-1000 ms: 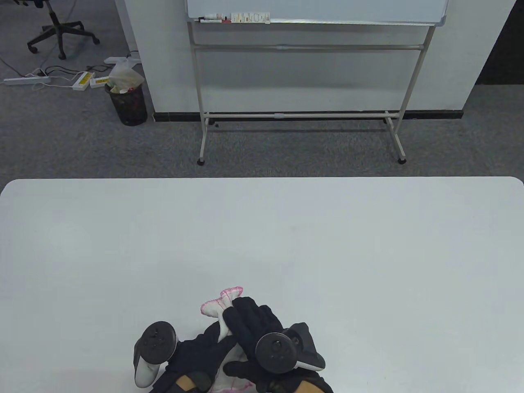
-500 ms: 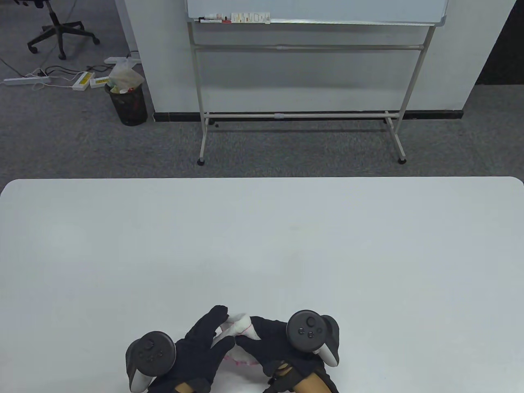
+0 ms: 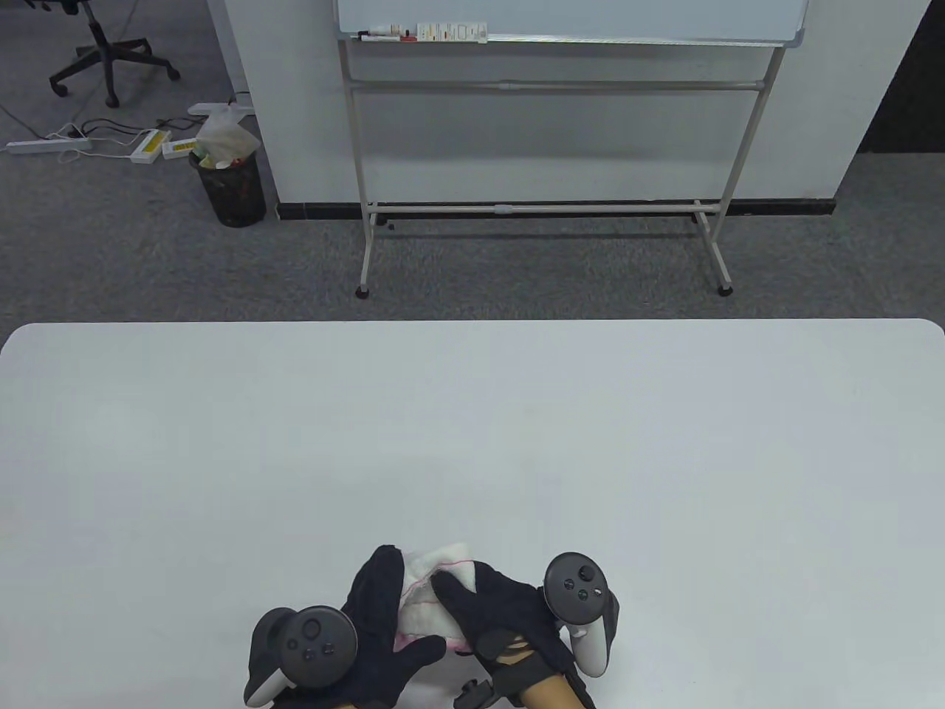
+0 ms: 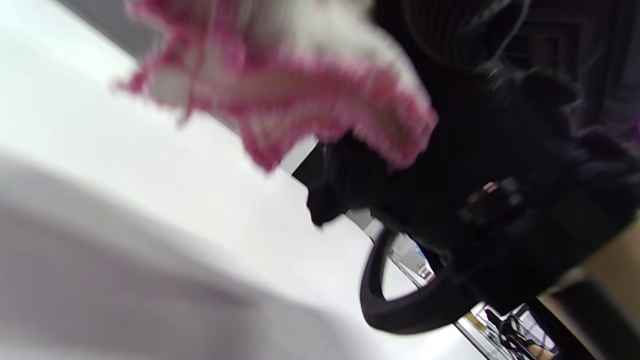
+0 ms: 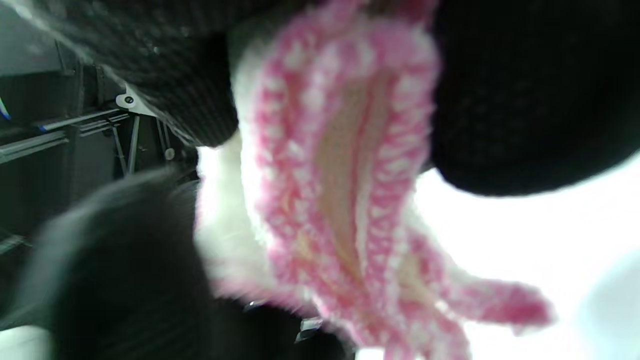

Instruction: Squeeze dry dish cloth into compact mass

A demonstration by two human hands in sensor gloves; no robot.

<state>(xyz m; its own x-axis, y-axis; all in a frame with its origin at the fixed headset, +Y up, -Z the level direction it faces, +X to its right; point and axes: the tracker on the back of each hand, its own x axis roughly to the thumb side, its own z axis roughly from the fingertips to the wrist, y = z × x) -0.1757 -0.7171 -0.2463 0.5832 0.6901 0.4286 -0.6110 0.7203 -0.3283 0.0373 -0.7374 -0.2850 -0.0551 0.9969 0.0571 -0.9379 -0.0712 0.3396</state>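
— What are the hands doing?
— The left hand [image 3: 376, 628] and right hand [image 3: 502, 617] are gripping the bunched, fluffy white dish cloth [image 3: 435, 591], pink-stitched, between them at the bench's [image 3: 472, 428] near edge.

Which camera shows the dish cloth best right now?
The table view: the cloth sits sharp and bunched between the left hand and right hand. The right wrist view shows its pink edging up close, slightly blurred. The left wrist view shows only a blurred pink edge.
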